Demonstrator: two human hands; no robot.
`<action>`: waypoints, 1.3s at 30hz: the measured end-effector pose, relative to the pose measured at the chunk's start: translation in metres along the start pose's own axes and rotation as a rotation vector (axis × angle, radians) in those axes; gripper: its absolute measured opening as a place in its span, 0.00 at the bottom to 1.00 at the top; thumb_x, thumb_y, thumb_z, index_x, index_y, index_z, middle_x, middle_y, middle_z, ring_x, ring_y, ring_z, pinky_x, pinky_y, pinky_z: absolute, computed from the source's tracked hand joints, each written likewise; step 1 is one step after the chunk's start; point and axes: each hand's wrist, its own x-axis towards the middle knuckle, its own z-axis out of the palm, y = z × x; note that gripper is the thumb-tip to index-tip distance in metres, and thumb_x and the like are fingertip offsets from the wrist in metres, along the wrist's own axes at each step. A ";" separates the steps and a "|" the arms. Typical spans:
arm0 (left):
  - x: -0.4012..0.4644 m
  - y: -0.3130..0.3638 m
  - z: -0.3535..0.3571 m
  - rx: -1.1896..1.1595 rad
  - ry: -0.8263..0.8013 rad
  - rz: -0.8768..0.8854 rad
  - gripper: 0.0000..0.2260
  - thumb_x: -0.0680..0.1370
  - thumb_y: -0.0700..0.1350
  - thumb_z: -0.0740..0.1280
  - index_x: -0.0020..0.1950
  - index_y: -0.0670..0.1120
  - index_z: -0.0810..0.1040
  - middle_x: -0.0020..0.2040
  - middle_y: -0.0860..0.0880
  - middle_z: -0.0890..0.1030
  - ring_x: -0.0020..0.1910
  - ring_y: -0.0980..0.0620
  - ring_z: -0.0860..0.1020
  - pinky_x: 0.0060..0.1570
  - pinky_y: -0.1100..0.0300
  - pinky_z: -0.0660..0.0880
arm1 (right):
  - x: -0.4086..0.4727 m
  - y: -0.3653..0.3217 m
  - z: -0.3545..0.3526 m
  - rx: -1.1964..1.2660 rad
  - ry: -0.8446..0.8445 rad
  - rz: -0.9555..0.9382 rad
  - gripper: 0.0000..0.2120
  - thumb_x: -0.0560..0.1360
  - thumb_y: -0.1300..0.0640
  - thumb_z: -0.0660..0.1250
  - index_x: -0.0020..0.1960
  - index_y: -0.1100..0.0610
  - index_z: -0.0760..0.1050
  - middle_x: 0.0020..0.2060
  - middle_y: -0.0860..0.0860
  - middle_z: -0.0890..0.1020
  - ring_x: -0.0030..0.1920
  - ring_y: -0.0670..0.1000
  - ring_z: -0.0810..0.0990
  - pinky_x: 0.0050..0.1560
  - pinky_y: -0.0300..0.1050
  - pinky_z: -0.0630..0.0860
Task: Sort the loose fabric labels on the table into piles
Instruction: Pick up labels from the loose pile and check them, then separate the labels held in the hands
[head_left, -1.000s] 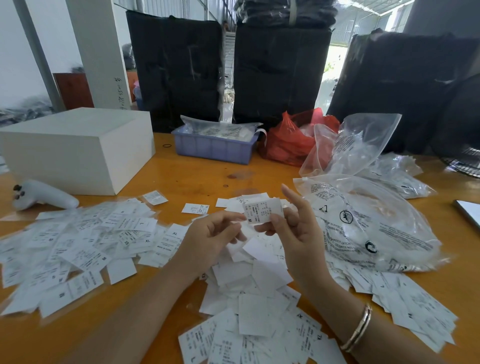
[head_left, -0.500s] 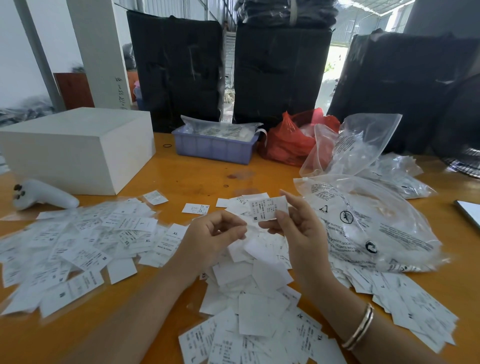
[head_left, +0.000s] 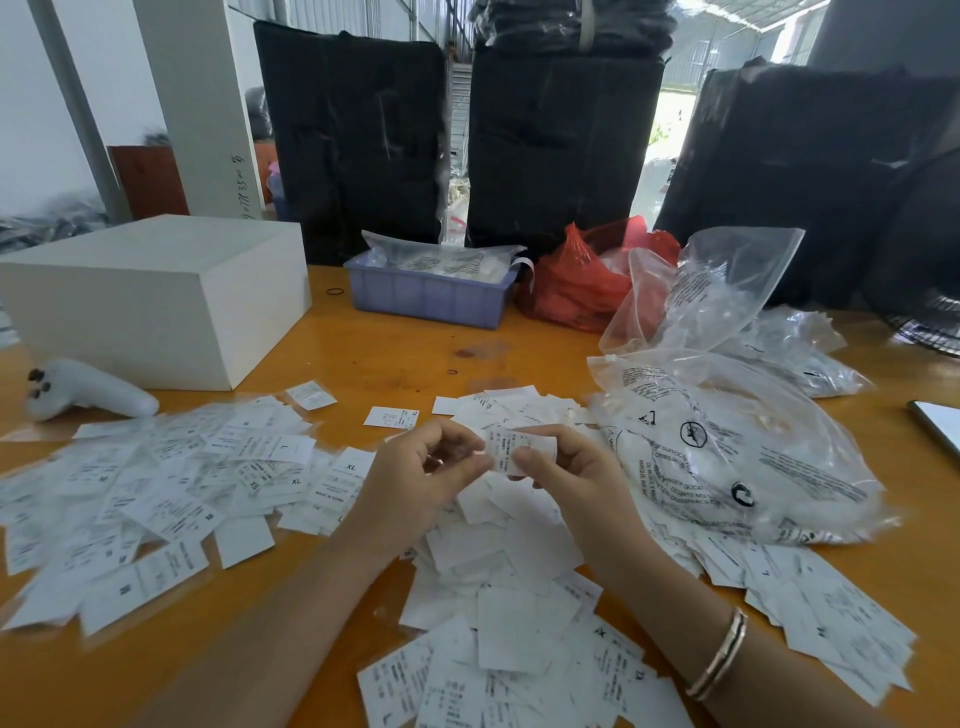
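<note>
White printed fabric labels cover the orange table (head_left: 395, 358). A wide spread of labels (head_left: 156, 488) lies at the left, with size marks such as XL and M showing. A second heap of labels (head_left: 509, 597) lies under and in front of my hands. My right hand (head_left: 566, 473) pinches one small label (head_left: 511, 449) just above the heap. My left hand (head_left: 421, 478) touches that label's left edge with thumb and fingertips. Both hands meet at the table's centre.
A white box (head_left: 156, 296) and a white controller (head_left: 88, 389) sit at the left. A blue tray (head_left: 431, 296) and a red bag (head_left: 582, 280) stand behind. Clear plastic bags (head_left: 727, 436) fill the right side, and a phone edge (head_left: 940, 421) shows at far right.
The right hand lowered the label from chest height toward the heap. The left hand closed in and now touches the label's edge.
</note>
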 end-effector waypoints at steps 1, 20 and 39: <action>0.000 -0.001 0.000 -0.004 0.004 -0.002 0.07 0.71 0.45 0.73 0.41 0.56 0.78 0.37 0.60 0.80 0.38 0.65 0.77 0.35 0.74 0.72 | 0.001 0.000 -0.001 0.002 -0.004 0.013 0.11 0.75 0.63 0.67 0.41 0.48 0.81 0.32 0.45 0.82 0.34 0.40 0.79 0.35 0.30 0.72; 0.001 -0.004 0.001 -0.080 -0.034 -0.068 0.02 0.71 0.47 0.73 0.41 0.55 0.81 0.40 0.61 0.83 0.41 0.64 0.80 0.38 0.75 0.73 | 0.002 0.004 -0.003 -0.449 -0.023 -0.128 0.18 0.74 0.61 0.69 0.39 0.37 0.75 0.30 0.29 0.77 0.28 0.43 0.67 0.29 0.31 0.64; 0.001 -0.002 0.002 -0.010 -0.058 -0.129 0.07 0.68 0.54 0.71 0.39 0.51 0.82 0.37 0.58 0.82 0.38 0.62 0.78 0.34 0.75 0.72 | 0.002 0.009 -0.005 -0.312 -0.047 -0.008 0.12 0.73 0.61 0.67 0.39 0.44 0.78 0.31 0.44 0.80 0.31 0.47 0.75 0.32 0.47 0.73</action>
